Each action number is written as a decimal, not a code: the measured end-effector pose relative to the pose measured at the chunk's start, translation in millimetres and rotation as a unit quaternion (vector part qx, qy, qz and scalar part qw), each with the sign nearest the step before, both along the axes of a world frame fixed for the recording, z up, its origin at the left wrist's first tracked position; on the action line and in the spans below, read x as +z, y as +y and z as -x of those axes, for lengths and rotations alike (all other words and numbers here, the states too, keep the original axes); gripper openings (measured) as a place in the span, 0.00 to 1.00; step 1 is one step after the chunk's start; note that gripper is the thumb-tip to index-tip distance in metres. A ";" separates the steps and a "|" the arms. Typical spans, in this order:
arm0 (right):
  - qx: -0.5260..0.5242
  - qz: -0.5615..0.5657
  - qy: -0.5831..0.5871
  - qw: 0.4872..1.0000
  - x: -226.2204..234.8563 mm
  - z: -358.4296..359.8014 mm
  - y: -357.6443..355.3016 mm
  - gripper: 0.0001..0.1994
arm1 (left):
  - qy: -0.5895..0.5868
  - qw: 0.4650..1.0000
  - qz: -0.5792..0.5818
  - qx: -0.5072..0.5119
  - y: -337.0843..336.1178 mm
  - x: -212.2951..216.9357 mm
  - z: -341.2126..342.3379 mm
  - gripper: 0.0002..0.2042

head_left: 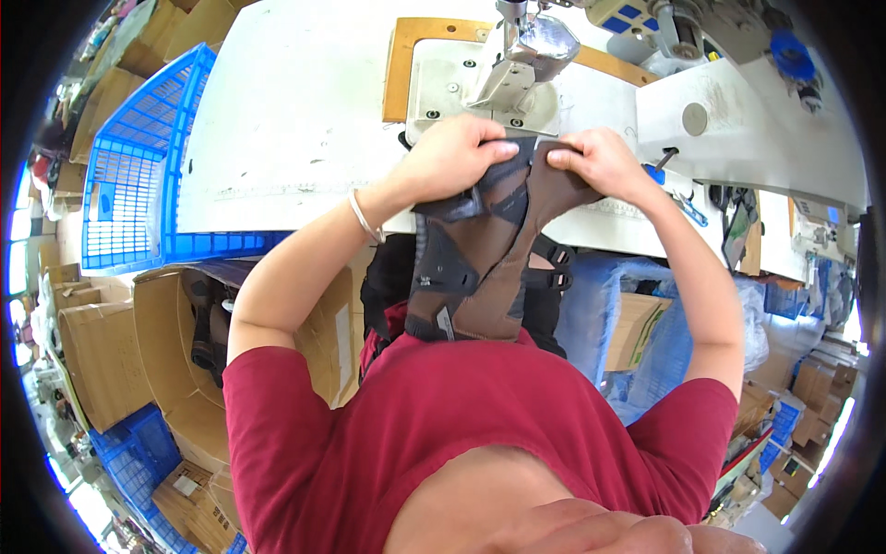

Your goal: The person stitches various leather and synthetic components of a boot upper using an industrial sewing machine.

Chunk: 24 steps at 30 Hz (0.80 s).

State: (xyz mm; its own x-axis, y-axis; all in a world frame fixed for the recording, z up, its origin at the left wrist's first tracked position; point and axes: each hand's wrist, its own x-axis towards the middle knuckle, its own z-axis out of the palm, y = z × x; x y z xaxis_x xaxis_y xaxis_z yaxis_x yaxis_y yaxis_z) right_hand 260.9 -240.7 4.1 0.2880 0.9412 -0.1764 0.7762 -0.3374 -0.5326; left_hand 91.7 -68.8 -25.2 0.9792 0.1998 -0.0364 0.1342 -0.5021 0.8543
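While the red-shirted person leans over the bench, both hands are clamped on a brown and dark grey stitched shoe upper point(484, 263) that hangs off the table edge toward the lap. Left hand point(452, 157) pinches its top edge from the left and the right hand point(600, 162) grips the other side, thumbs on top, probably to keep the seam flat and lined up. Just past them sits the grey metal sewing machine head point(521, 51) on its white table point(295, 111). Off to the left is a blue plastic crate point(138, 166), with brown cardboard boxes point(97, 351) below it.
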 end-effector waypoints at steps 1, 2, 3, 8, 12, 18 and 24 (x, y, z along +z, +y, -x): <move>0.002 0.005 -0.014 1.000 0.6 -2.0 2.4 0.17 | -0.038 0.999 0.004 -0.001 6.0 -4.0 -5.0 0.14; 0.009 -0.019 0.000 1.000 3.4 -4.9 4.0 0.19 | -0.049 0.999 0.009 -0.017 11.8 2.0 -10.0 0.15; 0.006 0.000 -0.009 1.000 3.7 -12.1 6.7 0.19 | -0.061 0.997 0.015 -0.034 17.9 9.1 -14.8 0.15; 0.022 -0.073 -0.017 0.997 58.2 0.9 18.7 0.21 | -0.074 0.992 -0.003 -0.104 41.8 41.4 -23.0 0.14; -0.017 -0.066 -0.054 0.996 83.8 -6.0 35.8 0.22 | -0.108 0.985 0.047 -0.129 58.9 64.8 -26.6 0.13; -0.007 -0.078 -0.089 0.993 95.4 -15.5 54.8 0.13 | -0.048 0.989 0.126 -0.064 81.9 69.5 -35.7 0.13; 0.040 -0.191 -0.019 0.981 45.8 -71.1 67.3 0.15 | -0.007 0.985 0.173 -0.008 84.6 84.1 -42.2 0.13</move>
